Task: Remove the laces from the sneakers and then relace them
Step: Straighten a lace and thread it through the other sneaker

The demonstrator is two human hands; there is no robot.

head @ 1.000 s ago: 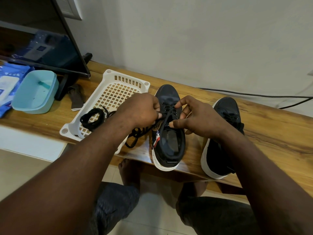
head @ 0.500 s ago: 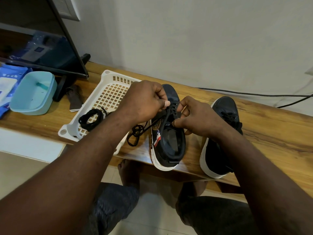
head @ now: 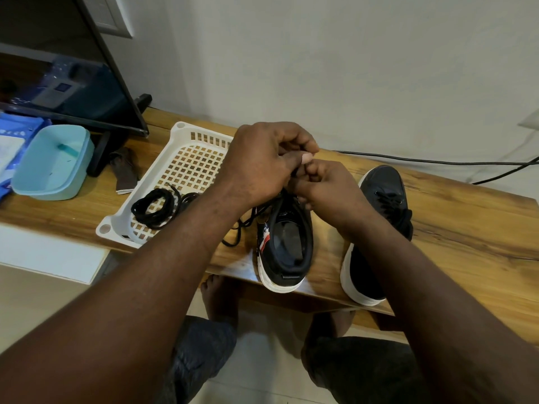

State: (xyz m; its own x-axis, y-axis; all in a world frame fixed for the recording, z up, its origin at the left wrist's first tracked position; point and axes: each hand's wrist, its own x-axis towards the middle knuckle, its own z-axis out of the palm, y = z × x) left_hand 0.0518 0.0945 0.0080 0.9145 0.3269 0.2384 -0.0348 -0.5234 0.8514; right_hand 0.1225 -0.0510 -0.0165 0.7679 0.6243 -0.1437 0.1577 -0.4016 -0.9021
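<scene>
1. Sneaker [head: 288,243] under work, head view: it stands upright on the worktop [head: 466,228] with its heel at the near edge at 6 o'clock. The toe is hidden beneath both hands at 12 o'clock, so the long axis runs 12 to 6.
2. Left hand [head: 262,161]: the fingers [head: 300,141] are curled tight, thumb pressed down, pinching the black lace [head: 238,228] over the eyelet rows.
3. Right hand [head: 326,185]: it touches the left thumb, fingers bunched at the same spot. Whether they hold lace or the eyelet edge is hidden, so I cannot tell.
4. Governing relation: the lace's slack leaves the fingers toward 8 o'clock and lies in loose loops on the worktop just left of the sneaker. The left hand is nearer that slack. Judgement: any draw through an eyelet must run across the shoe's axis, with the right hand steadying.
5. Second sneaker [head: 379,228]: at 3 o'clock of the first, parallel to it, laces in place.
6. Surroundings: a white basket [head: 180,132] at 9 o'clock holds a coiled lace [head: 154,204].
</scene>
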